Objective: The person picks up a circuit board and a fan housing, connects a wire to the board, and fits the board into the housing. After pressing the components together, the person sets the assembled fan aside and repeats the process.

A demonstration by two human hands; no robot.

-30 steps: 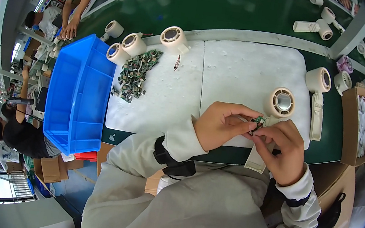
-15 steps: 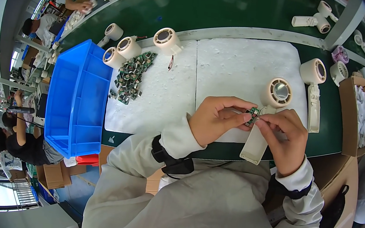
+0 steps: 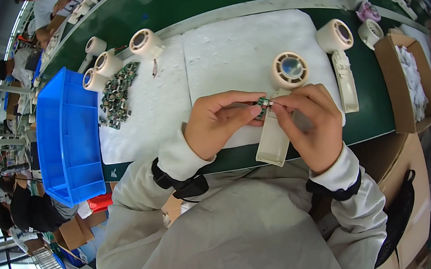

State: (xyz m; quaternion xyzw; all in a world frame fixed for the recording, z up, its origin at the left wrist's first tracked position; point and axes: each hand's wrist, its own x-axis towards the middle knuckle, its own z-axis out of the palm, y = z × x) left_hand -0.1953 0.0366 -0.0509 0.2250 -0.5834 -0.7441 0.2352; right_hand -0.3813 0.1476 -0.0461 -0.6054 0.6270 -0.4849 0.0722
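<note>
Right, lettering first, as I watched from afar with the white mat [image 3: 227, 49] as my marker: off its near-left corner, a small pale mark [image 3: 114, 173] sat on the green table [image 3: 371, 121], too small for me to read. Well beyond the mat's far-left side, a co-worker's white shirt [image 3: 46, 5] carried dark marks that I couldn't make out either.

Now to the hands! Over the mat's near-right part, the left hand [image 3: 217, 124] was narrowed to a pinch, thumb and fingertips holding a small green circuit board [image 3: 262, 107]. The right hand [image 3: 313, 130] met it there, thumb and forefinger nearly together at the board's right edge; whether they gripped the board or something thin beside it, I couldn't tell.

Just under those fingers lay a cream handle [image 3: 273, 145], reaching past the mat's near edge, its round fan head [image 3: 290, 71] resting on the mat's right half. Another fan [image 3: 335, 37] lay along the mat's right edge, and farther right of the mat stood a cardboard box [image 3: 385, 61] with white pieces [image 3: 412, 79] inside. On the mat's left side sat a heap of green boards [image 3: 118, 94], and left of the mat stood a blue bin [image 3: 55, 113].
</note>
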